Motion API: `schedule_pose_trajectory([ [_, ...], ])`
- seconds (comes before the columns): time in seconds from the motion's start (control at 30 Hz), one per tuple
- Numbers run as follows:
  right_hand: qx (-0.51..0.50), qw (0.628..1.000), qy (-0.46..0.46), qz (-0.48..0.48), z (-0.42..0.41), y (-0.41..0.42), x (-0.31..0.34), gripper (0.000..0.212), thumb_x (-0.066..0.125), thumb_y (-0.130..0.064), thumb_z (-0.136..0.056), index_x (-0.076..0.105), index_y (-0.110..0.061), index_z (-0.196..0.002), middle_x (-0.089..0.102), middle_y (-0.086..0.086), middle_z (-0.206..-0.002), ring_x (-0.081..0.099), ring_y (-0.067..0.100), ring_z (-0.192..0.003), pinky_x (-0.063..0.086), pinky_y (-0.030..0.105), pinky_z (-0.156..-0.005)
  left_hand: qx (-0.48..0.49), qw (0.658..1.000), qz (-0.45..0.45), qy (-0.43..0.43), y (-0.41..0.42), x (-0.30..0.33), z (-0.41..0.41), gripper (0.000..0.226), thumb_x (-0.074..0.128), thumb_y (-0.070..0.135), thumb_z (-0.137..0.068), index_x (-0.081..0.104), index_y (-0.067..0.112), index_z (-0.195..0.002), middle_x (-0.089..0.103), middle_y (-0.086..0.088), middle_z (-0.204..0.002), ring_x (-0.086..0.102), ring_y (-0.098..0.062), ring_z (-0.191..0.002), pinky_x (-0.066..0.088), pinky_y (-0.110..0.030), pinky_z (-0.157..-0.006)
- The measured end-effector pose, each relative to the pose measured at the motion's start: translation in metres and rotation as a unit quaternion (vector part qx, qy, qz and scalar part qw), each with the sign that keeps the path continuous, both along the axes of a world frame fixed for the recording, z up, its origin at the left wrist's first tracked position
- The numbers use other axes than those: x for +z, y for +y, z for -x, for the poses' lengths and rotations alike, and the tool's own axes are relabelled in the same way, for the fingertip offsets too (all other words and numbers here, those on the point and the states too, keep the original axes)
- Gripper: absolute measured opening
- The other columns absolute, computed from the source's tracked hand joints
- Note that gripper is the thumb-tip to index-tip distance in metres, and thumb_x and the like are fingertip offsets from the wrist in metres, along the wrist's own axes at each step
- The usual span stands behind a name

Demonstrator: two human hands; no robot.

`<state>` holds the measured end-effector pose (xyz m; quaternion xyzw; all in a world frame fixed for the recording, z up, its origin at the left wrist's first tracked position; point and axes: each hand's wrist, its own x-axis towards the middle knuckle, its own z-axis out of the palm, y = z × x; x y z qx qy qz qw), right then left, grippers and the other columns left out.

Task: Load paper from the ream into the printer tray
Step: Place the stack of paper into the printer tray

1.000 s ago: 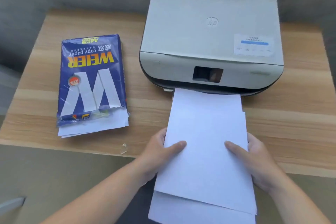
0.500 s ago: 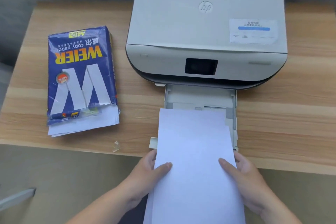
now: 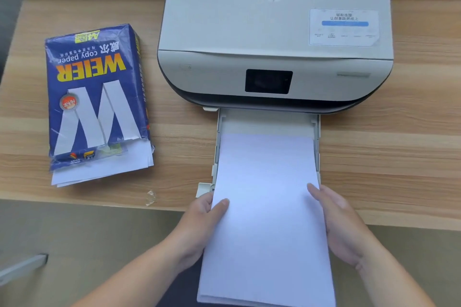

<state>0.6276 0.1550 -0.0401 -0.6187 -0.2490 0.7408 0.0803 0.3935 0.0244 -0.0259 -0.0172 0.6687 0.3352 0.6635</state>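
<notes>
A white stack of paper (image 3: 267, 197) lies lengthwise in front of the white printer (image 3: 274, 32), its far end resting inside the pulled-out tray (image 3: 267, 122). A bare strip of tray floor shows beyond the sheets. My left hand (image 3: 202, 222) grips the stack's left edge, thumb on top. My right hand (image 3: 339, 224) holds the right edge the same way. The near end of the stack hangs past the table edge toward me. The opened blue ream (image 3: 97, 99) lies left of the printer, with white sheets sticking out of its torn near end.
The wooden table (image 3: 399, 157) carries the printer and ream. A small scrap of clear wrapper (image 3: 151, 197) lies near the front edge, left of the tray. A grey bar (image 3: 22, 266) sits low at the left, off the table.
The stack was pulled back out from under the printer, uncovering the tray, and now sits a little deeper in it, squared up. Both hands stayed on its edges.
</notes>
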Motion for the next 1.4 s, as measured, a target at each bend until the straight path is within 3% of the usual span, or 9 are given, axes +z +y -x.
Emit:
schedule_pose_trajectory([
  [0.13,0.036,0.997,-0.018,-0.065,0.006,-0.002,-0.003,0.026,0.054,-0.025,-0.106,0.068,-0.007,-0.120,0.081,0.015,-0.113,0.075,0.041,-0.107,0.053,0.065,-0.101,0.007,1.000,-0.026,-0.011,0.002,0.005,0.000,0.027,0.046,0.017,-0.112,0.061,0.016,-0.135,0.080,-0.007,-0.124,0.078,-0.032,-0.112,0.063,-0.050,-0.095],
  [0.33,0.032,0.996,0.007,-0.083,0.010,0.006,-0.003,0.026,0.049,-0.011,-0.108,0.066,-0.017,-0.127,0.080,0.007,-0.120,0.077,0.031,-0.109,0.057,0.053,-0.097,0.005,0.998,-0.050,-0.029,0.010,0.007,0.007,0.029,0.042,0.012,-0.112,0.059,0.019,-0.135,0.078,-0.008,-0.128,0.077,-0.031,-0.113,0.063,-0.047,-0.093],
  [0.47,0.022,0.997,-0.012,-0.068,0.014,0.016,-0.012,0.021,0.051,-0.007,-0.106,0.065,-0.010,-0.121,0.078,0.017,-0.120,0.074,0.042,-0.109,0.055,0.059,-0.096,0.018,0.999,-0.026,-0.030,0.026,0.003,0.011,0.030,0.044,0.008,-0.109,0.062,0.017,-0.131,0.079,-0.012,-0.123,0.077,-0.026,-0.098,0.061,-0.038,-0.081],
  [0.67,0.004,0.998,-0.023,-0.064,0.021,0.025,-0.022,0.015,0.055,-0.008,-0.104,0.064,-0.005,-0.116,0.078,0.021,-0.116,0.075,0.043,-0.106,0.056,0.052,-0.090,0.011,1.000,-0.006,-0.019,0.029,-0.007,0.010,0.034,0.050,0.033,-0.110,0.065,0.010,-0.130,0.081,-0.011,-0.120,0.077,-0.031,-0.113,0.064,-0.037,-0.087],
  [0.83,-0.036,0.996,-0.048,-0.065,0.026,0.030,-0.025,0.008,0.063,-0.012,-0.101,0.067,-0.004,-0.103,0.080,0.019,-0.102,0.072,0.028,-0.080,0.055,0.042,-0.078,0.004,1.000,-0.010,0.007,0.038,-0.015,0.014,0.029,0.050,0.025,-0.111,0.064,0.005,-0.128,0.081,-0.015,-0.117,0.080,-0.027,-0.098,0.066,-0.036,-0.078],
  [1.0,-0.026,0.994,-0.090,-0.062,0.027,0.040,-0.023,0.028,0.070,-0.027,-0.097,0.071,0.001,-0.095,0.080,0.017,-0.093,0.069,0.027,-0.079,0.051,0.040,-0.078,-0.006,0.999,-0.009,0.046,0.058,-0.021,0.021,0.026,0.048,0.018,-0.112,0.064,0.004,-0.128,0.079,-0.018,-0.120,0.076,-0.040,-0.111,0.062,-0.055,-0.094],
  [1.17,0.040,0.990,-0.104,-0.086,0.023,0.038,-0.023,0.060,0.075,-0.046,-0.081,0.060,0.011,-0.094,0.059,0.044,-0.114,0.053,0.024,-0.077,0.041,0.039,-0.078,0.009,0.999,0.002,0.048,0.079,-0.024,0.024,0.025,0.049,0.016,-0.111,0.064,0.006,-0.127,0.080,-0.018,-0.117,0.080,-0.025,-0.086,0.066,-0.038,-0.076],
  [1.3,0.022,0.988,-0.117,-0.102,0.024,0.043,-0.029,0.022,0.072,-0.029,-0.095,0.074,-0.008,-0.089,0.083,0.016,-0.093,0.074,0.026,-0.081,0.057,0.043,-0.086,-0.023,0.998,0.007,0.066,0.074,-0.027,0.021,0.029,0.053,0.029,-0.110,0.070,0.007,-0.121,0.082,-0.010,-0.114,0.080,-0.016,-0.087,0.063,-0.023,-0.064],
  [1.4,0.009,0.980,-0.148,-0.131,0.029,0.047,-0.034,0.032,0.073,-0.030,-0.095,0.070,0.000,-0.106,0.079,0.003,-0.084,0.072,0.023,-0.083,0.058,0.039,-0.086,-0.056,0.995,0.013,0.081,0.058,-0.028,0.016,0.031,0.053,0.031,-0.110,0.070,0.009,-0.123,0.082,-0.009,-0.116,0.079,-0.027,-0.108,0.062,-0.036,-0.088],
])
